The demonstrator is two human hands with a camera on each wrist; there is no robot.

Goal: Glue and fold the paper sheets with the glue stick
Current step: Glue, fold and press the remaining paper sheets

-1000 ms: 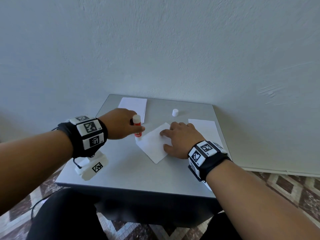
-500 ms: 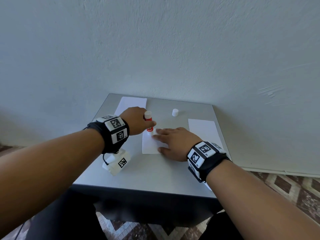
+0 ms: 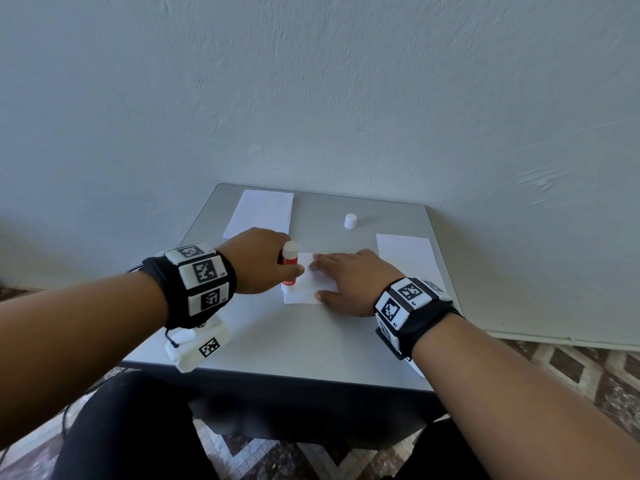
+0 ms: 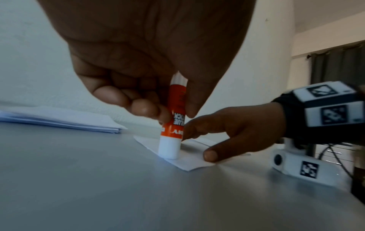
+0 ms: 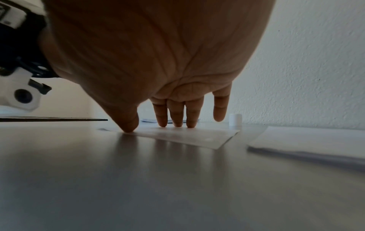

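A small white paper sheet (image 3: 304, 289) lies mid-table, its edges square to the table. My left hand (image 3: 263, 265) pinches a red-and-white glue stick (image 3: 289, 265) upside down, its white tip pressed on the sheet's left edge; the left wrist view shows the glue stick (image 4: 173, 121) standing on the paper sheet (image 4: 189, 161). My right hand (image 3: 346, 278) lies flat on the sheet's right part, straight fingers and thumb pressing it down. In the right wrist view the fingertips (image 5: 177, 123) touch the paper sheet (image 5: 187, 136).
A stack of white sheets (image 3: 259, 214) lies at the table's back left, another stack (image 3: 408, 258) at the right. The white glue cap (image 3: 350, 221) stands at the back. The grey table (image 3: 294, 348) stands against a pale wall.
The sheet has turned from a diagonal lie to square with the table. My left hand has carried the glue stick rightwards, then down along the sheet's left edge. My right hand stays pressing.
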